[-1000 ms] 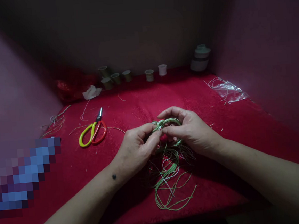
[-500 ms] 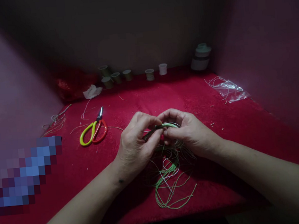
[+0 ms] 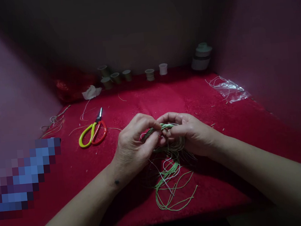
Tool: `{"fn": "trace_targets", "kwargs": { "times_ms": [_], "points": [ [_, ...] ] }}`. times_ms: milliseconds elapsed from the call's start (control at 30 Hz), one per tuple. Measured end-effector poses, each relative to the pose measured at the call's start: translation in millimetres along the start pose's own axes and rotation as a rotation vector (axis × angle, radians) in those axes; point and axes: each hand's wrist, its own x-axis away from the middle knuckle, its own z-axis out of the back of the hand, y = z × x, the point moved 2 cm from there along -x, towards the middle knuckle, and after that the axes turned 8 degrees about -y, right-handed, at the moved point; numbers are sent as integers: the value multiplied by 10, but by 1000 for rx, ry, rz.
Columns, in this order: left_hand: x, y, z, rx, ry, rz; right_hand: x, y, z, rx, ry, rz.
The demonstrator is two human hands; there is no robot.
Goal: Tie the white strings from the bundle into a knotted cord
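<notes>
A bundle of thin green and pale cords [image 3: 179, 144] hangs between my two hands, its loose green ends curling over the red cloth [image 3: 137, 205] below. My left hand [image 3: 137, 138] pinches the bundle's left part between thumb and fingers. Close beside it, my right hand [image 3: 191, 132] is closed on the right part, thumb and fingertips near those of my left hand. The exact spot where the fingertips meet the cords is partly hidden. To the left lie scissors [image 3: 95, 128] with one yellow and one red handle, blades pointing away.
Several thread spools [image 3: 150, 75] stand along the back, with a white-and-dark bottle [image 3: 201, 56] at the back right. A clear plastic bag [image 3: 231, 91] lies on the right. Crumpled tissue [image 3: 91, 92] and loose cords [image 3: 56, 123] are at the left; a pixelated blue patch covers the left edge.
My hands have drawn slightly apart at the fingertips, showing more of the green cords between them. My left hand has shifted a little left. The view has moved slightly.
</notes>
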Motion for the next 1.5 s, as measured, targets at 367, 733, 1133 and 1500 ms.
{"fn": "trace_targets", "kwargs": {
  "times_ms": [367,733,1133,1500],
  "points": [
    [-23,-57,10,-39,-101,-126,-22,-37,61,-76,-30,-46],
    [-35,-73,42,120,-135,46,-24,-26,83,-33,-8,19],
    [-34,-96,-109,750,-165,454,-42,14,54,34,33,94],
    [-19,-118,-56,899,-234,466,-15,-38,52,-3,-24,79]
  ]
}}
